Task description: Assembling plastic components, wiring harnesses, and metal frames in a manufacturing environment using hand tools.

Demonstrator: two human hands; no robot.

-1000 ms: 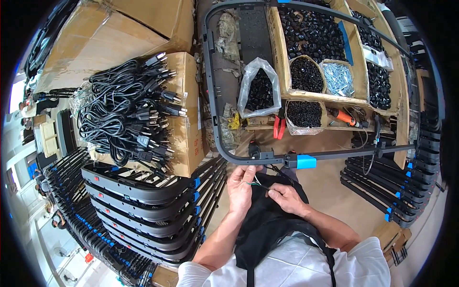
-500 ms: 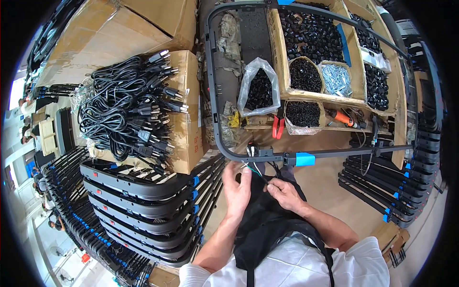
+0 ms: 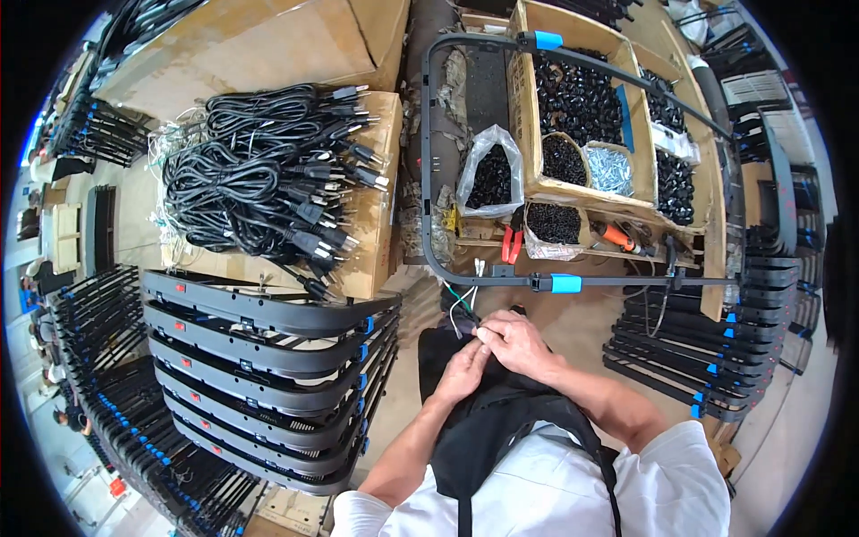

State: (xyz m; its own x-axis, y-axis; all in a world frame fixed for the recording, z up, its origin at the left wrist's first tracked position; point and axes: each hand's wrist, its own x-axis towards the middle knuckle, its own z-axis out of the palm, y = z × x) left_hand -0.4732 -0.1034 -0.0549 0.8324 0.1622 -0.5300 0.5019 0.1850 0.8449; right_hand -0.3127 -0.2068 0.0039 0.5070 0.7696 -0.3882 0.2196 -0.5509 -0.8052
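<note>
Both hands meet in front of my apron, just below the near bar of a black metal frame [image 3: 501, 281] with rounded corners. White and green wires [image 3: 463, 309] fan out above my fingers toward that bar, from the stripped end of a black power cord. My right hand [image 3: 519, 344] is closed on this cord end, its thumb and fingertips pinching. Against it, my left hand [image 3: 462, 370] is closed too, fingertips pressed to the same spot. The exact grip is partly hidden by the fingers. White connectors [image 3: 480, 268] stick up at the bar. Blue tape [image 3: 565, 284] wraps the bar farther right.
Bundled black power cords [image 3: 242, 179] lie on a cardboard box [image 3: 380, 206] at left, above stacked black frames [image 3: 259, 358]. Beyond the bar stand a divided wooden tray [image 3: 573, 195] of small black parts and screws, a plastic bag [image 3: 492, 174], red-handled pliers [image 3: 511, 242] and an orange tool [image 3: 616, 236].
My left hand has left the loose wires near the bar and come down to my right hand. My right hand has shifted slightly up and left. The whole view has shifted.
</note>
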